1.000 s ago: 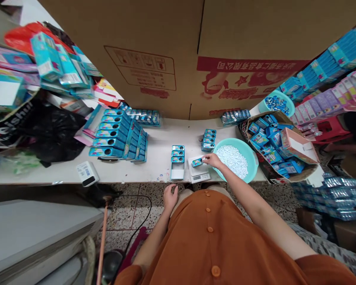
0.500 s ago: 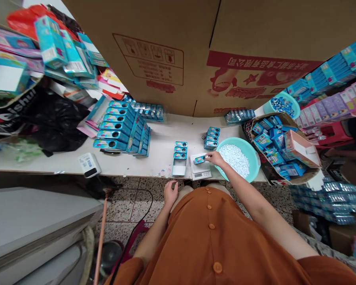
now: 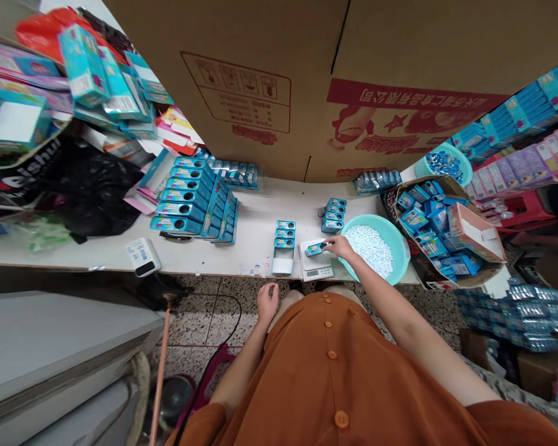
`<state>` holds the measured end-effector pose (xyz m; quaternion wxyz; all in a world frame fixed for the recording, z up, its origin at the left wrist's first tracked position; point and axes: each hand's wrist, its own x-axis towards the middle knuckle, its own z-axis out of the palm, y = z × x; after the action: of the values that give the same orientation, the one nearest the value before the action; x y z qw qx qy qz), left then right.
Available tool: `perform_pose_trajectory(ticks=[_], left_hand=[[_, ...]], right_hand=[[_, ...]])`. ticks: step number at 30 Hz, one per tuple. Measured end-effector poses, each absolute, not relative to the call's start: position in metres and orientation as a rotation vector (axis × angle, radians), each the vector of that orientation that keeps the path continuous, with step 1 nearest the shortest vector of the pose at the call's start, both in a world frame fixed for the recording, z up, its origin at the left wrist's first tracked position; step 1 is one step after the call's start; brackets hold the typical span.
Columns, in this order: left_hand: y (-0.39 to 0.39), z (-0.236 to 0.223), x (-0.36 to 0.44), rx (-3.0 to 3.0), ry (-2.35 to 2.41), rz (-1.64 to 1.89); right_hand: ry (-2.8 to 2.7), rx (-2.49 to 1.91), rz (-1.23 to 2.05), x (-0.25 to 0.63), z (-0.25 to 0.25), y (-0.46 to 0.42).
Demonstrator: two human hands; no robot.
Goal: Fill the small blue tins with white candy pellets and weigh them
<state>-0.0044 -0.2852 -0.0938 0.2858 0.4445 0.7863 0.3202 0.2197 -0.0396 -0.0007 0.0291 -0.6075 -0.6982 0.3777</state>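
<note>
Over the right end of a small blue tin (image 3: 315, 249), my right hand (image 3: 339, 246) is closed in a pinch, with small white pellets showing at the fingertips. The tin lies on a white digital scale (image 3: 317, 271) near the table's front edge. Right of the scale stands a turquoise basin (image 3: 402, 251) of white pellets (image 3: 369, 248). My left hand (image 3: 267, 301) hangs in front of the table edge, loosely curled and holding nothing. Just beyond it, several blue tins (image 3: 284, 234) sit in a white-bottomed open box (image 3: 283, 265).
Stacked blue tins in boxes (image 3: 199, 198) stand on the left, with a small white device (image 3: 142, 257) nearby. A short stack of tins (image 3: 333, 215) is behind the scale. A carton (image 3: 428, 282) of blue packs is at right. A large cardboard box (image 3: 260, 80) walls the back.
The view has shifted slightly, moving the table's things a little to the right in the picture. My right hand stays at the tin's end; my left hand has hardly moved.
</note>
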Motion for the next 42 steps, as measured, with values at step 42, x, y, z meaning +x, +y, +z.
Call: perform_pose_trajectory(ticks=[42], left_hand=[[-0.2958, -0.1028, -0.0002, 1.162, 2.141, 0.832]], right_hand=[[-2.175, -1.736, 1.057, 0.2152, -0.0011, -0.0415]])
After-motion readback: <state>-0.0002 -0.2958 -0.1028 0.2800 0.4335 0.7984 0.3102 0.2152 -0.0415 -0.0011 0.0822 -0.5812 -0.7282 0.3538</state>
